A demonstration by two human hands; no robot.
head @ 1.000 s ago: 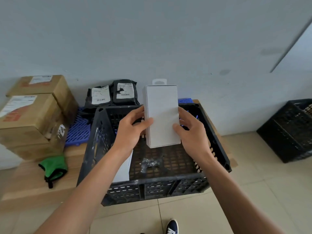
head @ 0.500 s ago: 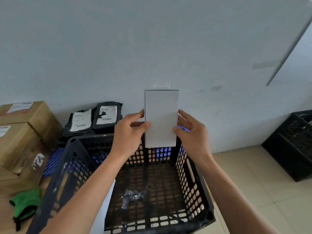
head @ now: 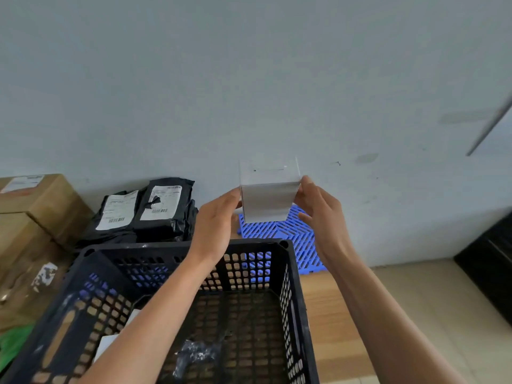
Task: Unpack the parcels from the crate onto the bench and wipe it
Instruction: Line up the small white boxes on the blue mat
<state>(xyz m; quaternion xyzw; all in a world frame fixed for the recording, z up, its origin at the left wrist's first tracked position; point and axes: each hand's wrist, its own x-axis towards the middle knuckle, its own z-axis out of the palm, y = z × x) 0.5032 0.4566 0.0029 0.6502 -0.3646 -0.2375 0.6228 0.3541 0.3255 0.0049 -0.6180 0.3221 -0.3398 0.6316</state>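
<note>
Both hands hold a white box [head: 267,202] in the air past the crate's far rim, above a blue mat [head: 279,231]. Left hand [head: 219,223] grips its left edge, right hand [head: 322,214] grips its right edge, fingers curled round it. Box tilted, near end up, top blurred against the wall. Black crate [head: 285,273] sits on the wooden tabletop [head: 327,314]; inside, a crumpled plastic scrap [head: 196,354] and a white parcel [head: 108,345] at the left wall. Two black mailers [head: 149,209] behind crate, cardboard boxes [head: 36,214] left, green cloth [head: 13,345] at bottom left.
</note>
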